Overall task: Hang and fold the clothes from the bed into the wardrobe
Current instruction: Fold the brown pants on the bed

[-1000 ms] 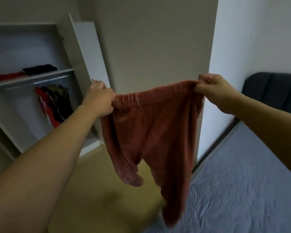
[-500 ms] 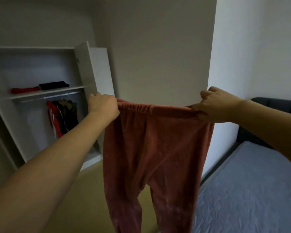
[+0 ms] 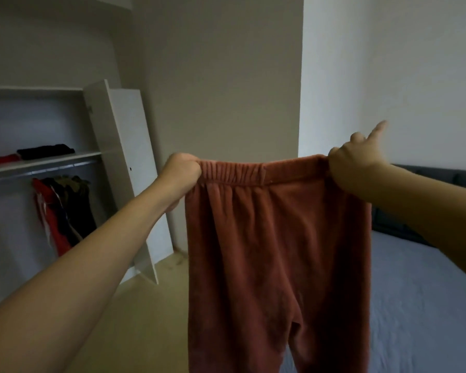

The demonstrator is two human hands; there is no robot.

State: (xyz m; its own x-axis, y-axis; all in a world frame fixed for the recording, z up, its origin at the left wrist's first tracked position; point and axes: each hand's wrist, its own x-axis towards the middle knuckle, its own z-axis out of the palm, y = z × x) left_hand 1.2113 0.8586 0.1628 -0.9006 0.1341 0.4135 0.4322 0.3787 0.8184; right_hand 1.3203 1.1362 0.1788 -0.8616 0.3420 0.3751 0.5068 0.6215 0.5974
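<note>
I hold a pair of rust-red fleece trousers up in front of me by the elastic waistband, legs hanging straight down. My left hand is fisted on the waistband's left end. My right hand pinches the right end, with one finger sticking out. The open white wardrobe stands at the left, with folded red and black clothes on its shelf and several garments hanging from the rail below. The bed with a grey-blue quilted cover lies at the right.
The wardrobe's door stands open towards the room. A beige wall column is straight ahead behind the trousers. Yellowish floor runs between wardrobe and bed. A dark padded headboard backs the bed.
The trousers have been raised and spread flat by the waistband, legs now hanging straight. The view has tilted up. A finger of my right hand has lifted off.
</note>
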